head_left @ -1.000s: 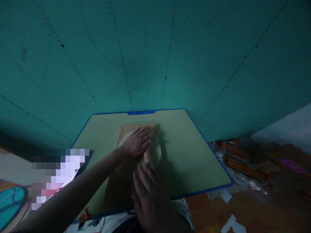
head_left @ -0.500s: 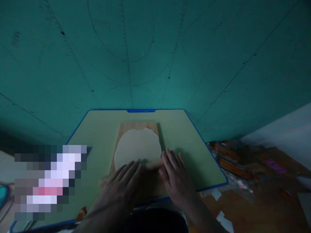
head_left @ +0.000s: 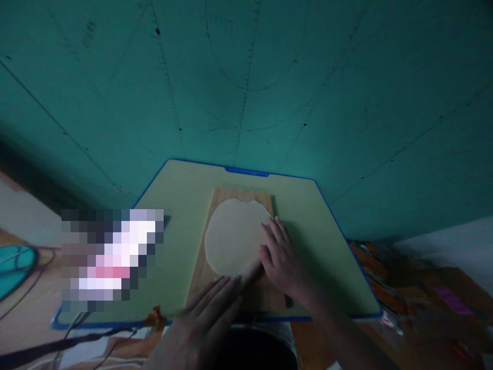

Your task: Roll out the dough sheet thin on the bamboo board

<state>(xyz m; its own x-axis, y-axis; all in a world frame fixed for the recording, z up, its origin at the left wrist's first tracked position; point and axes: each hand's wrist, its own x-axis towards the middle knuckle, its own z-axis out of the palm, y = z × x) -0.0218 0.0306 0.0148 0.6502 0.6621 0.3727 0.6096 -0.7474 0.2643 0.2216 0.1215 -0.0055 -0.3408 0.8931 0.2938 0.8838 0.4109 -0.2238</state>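
Observation:
A wide, thin sheet of pale dough (head_left: 236,236) lies on a wooden cutting board (head_left: 198,277). Across its near edge a rolling pin (head_left: 251,272) slants, its right side farther from me than its left. My left hand (head_left: 208,313) rests on the pin's near left part, fingers stretched out flat. Over the right part lies my right hand (head_left: 283,257), fingers extended and slightly spread, fingertips at the dough's right edge. Both ends of the pin are mostly hidden under the hands.
The board sits on a pale folding table (head_left: 181,205) with a blue rim. A blurred-out bright device (head_left: 119,252) stands at left, a cable (head_left: 77,344) below it. Behind is a green wall (head_left: 246,103) with drawn lines. Cardboard (head_left: 442,298) lies at lower right.
The view has shifted, so the table sits farther right and tilted. The rolling pin has turned more aslant, my right hand farther up the dough's side and my left hand nearer me.

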